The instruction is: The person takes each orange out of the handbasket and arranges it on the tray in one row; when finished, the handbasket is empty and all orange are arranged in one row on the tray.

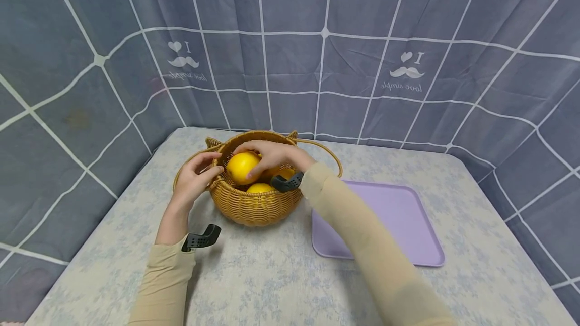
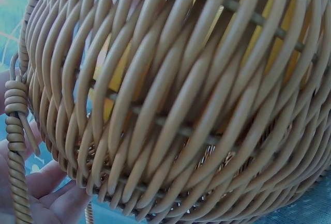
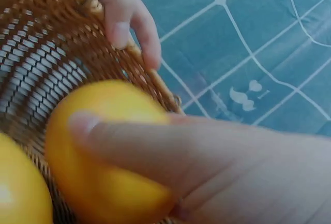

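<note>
A brown wicker basket [image 1: 254, 211] with two loop handles stands on the table, yellow fruit inside. My right hand [image 1: 274, 154] reaches over its rim and grips a yellow fruit [image 1: 238, 168], thumb on the near side. In the right wrist view the thumb lies across this rounded fruit [image 3: 103, 182]. At the basket's left rim, my left hand [image 1: 192, 181] holds the edge between thumb and fingers. The left wrist view is mostly filled by the woven basket wall [image 2: 170, 105], with part of the left hand [image 2: 54, 195] behind the handle. The right fingertips are partly hidden.
More yellow fruit [image 1: 260, 188] lies low in the basket. A flat purple tray [image 1: 389, 225] is to the right, partly under my right forearm. The basket's right handle [image 1: 333, 155] sticks out toward it. A grey-blue gridded curtain [image 1: 294, 64] hangs behind the table [image 1: 263, 280].
</note>
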`<state>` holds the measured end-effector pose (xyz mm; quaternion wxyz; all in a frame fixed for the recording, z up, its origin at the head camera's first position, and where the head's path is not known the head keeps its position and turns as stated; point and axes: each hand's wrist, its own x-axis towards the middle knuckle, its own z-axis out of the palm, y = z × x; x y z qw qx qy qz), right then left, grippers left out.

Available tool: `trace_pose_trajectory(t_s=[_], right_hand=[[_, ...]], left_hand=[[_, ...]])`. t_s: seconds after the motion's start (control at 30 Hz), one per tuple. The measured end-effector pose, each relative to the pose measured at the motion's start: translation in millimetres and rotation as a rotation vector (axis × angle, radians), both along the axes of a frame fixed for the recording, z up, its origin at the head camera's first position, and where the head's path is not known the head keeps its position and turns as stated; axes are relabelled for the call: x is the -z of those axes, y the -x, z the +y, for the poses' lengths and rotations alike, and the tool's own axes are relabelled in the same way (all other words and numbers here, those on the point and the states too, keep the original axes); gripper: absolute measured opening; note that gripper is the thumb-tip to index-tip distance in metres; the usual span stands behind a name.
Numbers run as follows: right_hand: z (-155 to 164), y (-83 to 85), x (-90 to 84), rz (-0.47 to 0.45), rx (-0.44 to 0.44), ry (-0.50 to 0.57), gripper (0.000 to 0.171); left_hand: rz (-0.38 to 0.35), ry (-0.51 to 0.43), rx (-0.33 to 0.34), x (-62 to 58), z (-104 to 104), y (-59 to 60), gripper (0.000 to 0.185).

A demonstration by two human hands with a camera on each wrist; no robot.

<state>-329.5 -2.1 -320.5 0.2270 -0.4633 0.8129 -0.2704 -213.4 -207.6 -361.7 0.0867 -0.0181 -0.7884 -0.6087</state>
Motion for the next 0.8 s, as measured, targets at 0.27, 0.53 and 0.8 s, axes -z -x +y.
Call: trace_pose_trajectory(t_s=[0.27,0.53,0.8], right_hand=[[32,-0.7,-11.7,-0.056,0.069,0.173,0.068],[64,-9.1,-21.2,-0.111,0.141,0.337,0.068],[99,-24.9,-30.2,-0.094,0.22,0.401,0.068]], left_hand=[[-0.022,0.018,-0.021,0.1,0,0.2,0.042],[-0.01,0.011,-0.012,0.3,0,0.4,0.043],[0.007,0.006,-0.006,0.7,0,0.2,0.042]])
